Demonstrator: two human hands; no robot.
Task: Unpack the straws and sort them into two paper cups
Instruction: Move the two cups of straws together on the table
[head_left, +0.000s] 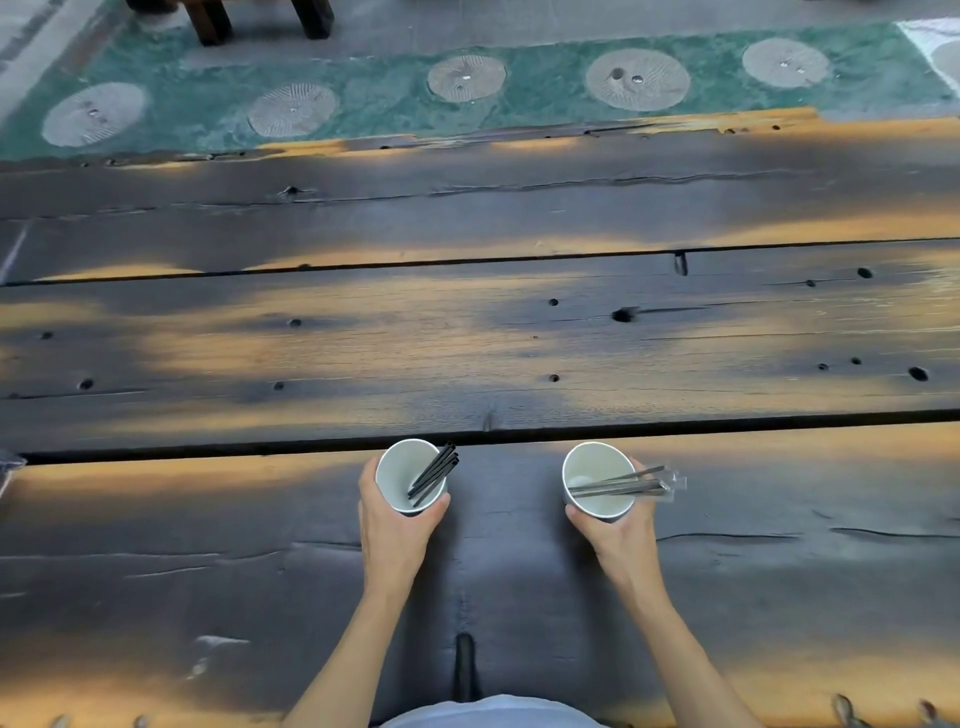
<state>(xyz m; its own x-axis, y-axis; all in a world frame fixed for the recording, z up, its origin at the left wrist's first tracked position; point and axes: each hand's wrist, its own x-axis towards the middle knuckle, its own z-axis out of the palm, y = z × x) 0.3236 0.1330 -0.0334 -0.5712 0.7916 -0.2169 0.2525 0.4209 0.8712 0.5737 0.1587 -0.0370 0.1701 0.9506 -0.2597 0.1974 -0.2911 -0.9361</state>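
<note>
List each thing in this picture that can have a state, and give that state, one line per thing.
Left paper cup: upright, held, bare black straws inside.
Black straws: unwrapped, leaning on the cup's rim.
Right paper cup: upright, held.
Wrapped straws: in clear wrappers, sticking out over the rim.
Left hand: closed around its cup.
Right hand: closed around its cup.

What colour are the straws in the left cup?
Black straws, leaning in the white left cup; the head view shows them.
</note>
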